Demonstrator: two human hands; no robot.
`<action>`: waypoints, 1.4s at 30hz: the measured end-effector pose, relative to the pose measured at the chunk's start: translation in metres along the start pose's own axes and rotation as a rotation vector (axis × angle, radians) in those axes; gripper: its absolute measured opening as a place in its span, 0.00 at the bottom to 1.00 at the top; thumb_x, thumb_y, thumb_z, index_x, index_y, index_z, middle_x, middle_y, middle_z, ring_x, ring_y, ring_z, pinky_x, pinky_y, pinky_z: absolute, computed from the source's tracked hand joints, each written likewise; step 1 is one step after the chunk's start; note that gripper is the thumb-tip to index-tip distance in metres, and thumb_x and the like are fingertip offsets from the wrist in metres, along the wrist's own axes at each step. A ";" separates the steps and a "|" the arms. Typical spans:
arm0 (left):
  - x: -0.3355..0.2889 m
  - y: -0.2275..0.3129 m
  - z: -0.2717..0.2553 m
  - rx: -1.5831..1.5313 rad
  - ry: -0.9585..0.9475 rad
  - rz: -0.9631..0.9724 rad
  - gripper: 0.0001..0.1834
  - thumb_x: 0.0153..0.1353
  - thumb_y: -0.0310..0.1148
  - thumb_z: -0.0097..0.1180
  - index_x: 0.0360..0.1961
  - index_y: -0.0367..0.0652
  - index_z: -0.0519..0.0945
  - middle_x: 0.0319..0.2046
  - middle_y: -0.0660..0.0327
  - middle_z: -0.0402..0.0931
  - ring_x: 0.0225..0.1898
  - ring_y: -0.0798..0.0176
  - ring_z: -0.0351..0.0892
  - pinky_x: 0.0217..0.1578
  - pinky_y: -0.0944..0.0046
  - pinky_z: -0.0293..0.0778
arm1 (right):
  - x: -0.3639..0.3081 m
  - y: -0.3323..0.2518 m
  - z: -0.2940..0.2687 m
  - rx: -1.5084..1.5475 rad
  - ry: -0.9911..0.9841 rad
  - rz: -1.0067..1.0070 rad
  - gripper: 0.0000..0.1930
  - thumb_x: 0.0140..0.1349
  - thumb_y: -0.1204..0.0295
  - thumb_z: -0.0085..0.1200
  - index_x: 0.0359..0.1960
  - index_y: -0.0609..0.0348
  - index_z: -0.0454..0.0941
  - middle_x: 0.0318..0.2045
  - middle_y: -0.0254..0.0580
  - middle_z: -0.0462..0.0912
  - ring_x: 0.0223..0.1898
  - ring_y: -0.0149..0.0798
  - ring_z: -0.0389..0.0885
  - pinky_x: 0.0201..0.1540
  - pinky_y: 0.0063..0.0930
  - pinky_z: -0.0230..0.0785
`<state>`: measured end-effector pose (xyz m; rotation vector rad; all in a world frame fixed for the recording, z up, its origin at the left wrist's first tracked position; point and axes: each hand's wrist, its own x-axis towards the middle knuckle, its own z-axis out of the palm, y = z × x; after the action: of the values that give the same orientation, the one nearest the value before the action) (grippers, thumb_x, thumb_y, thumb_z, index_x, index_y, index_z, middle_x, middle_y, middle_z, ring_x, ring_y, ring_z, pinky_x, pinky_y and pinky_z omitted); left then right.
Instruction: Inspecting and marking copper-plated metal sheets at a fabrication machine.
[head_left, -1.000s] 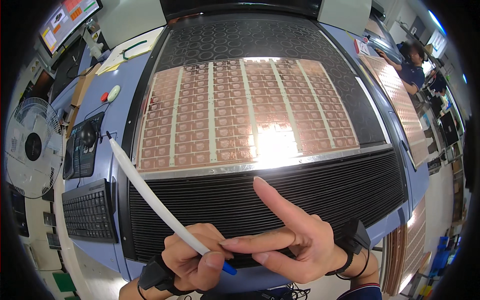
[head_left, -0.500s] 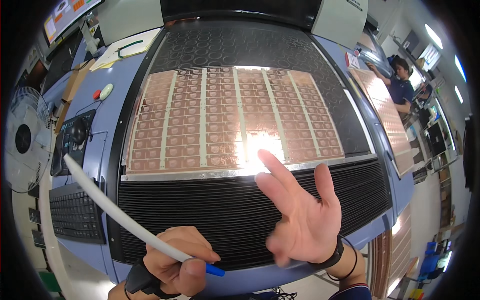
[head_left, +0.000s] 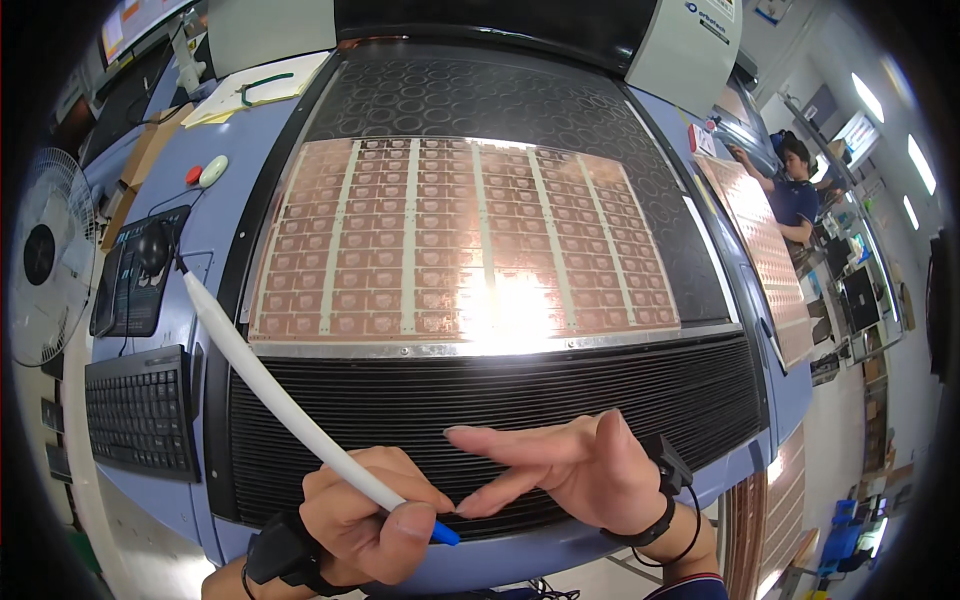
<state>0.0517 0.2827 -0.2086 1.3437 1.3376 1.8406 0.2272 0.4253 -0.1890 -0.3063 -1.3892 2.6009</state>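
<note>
My left hand [head_left: 365, 520] is closed round a long white pen [head_left: 275, 395]. The pen's blue end sticks out past my thumb, and its narrow dark tip points up and left toward the mouse. My right hand [head_left: 575, 465] is just to the right, palm partly up, fingers apart and empty, its fingertips close to the left hand. Both hands hover over the black ribbed strip [head_left: 480, 400] at the machine's front. Beyond them a copper circuit board panel [head_left: 385, 235] with rows of repeated patterns lies flat on the black bed [head_left: 430, 95], reflecting bright light.
At left are a keyboard [head_left: 140, 412], a mouse [head_left: 152, 246], red and pale round buttons [head_left: 213, 171], and a fan [head_left: 40, 255]. Green-handled pliers [head_left: 262, 86] lie on papers. To the right leans another copper panel [head_left: 765, 250], with a person [head_left: 795, 200] beside it.
My right hand has dropped from the panel's front edge toward my left hand and turned its fingers leftward. The pen in my left hand has shifted slightly right, its tip higher than its earlier tilt.
</note>
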 end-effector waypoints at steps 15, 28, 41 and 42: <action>-0.001 -0.001 -0.003 0.041 -0.047 -0.015 0.11 0.65 0.29 0.56 0.29 0.33 0.83 0.23 0.53 0.82 0.23 0.63 0.81 0.24 0.66 0.77 | 0.003 0.008 0.007 -0.473 0.134 -0.354 0.10 0.55 0.78 0.70 0.40 0.66 0.88 0.46 0.57 0.87 0.43 0.43 0.90 0.47 0.28 0.83; 0.000 -0.001 0.000 0.077 -0.061 -0.048 0.19 0.71 0.39 0.51 0.29 0.35 0.81 0.23 0.55 0.77 0.22 0.65 0.78 0.22 0.67 0.73 | 0.005 0.004 0.005 -0.555 0.142 -0.268 0.11 0.60 0.75 0.67 0.43 0.65 0.88 0.46 0.56 0.87 0.44 0.43 0.89 0.48 0.27 0.82; 0.000 -0.001 0.003 0.086 -0.067 -0.015 0.25 0.75 0.47 0.45 0.28 0.37 0.77 0.23 0.57 0.74 0.19 0.68 0.74 0.21 0.70 0.72 | 0.004 0.006 0.008 -0.520 0.058 -0.259 0.16 0.67 0.79 0.57 0.56 0.66 0.81 0.61 0.58 0.78 0.56 0.48 0.84 0.58 0.31 0.78; 0.000 -0.002 0.003 0.086 -0.066 -0.017 0.25 0.75 0.47 0.45 0.28 0.37 0.77 0.23 0.57 0.74 0.19 0.68 0.74 0.21 0.70 0.72 | 0.005 0.006 0.007 -0.536 0.053 -0.276 0.16 0.66 0.79 0.57 0.55 0.66 0.81 0.60 0.57 0.78 0.56 0.48 0.84 0.57 0.31 0.78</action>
<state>0.0543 0.2850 -0.2103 1.4200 1.4029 1.7301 0.2205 0.4173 -0.1908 -0.2282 -1.9350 1.9589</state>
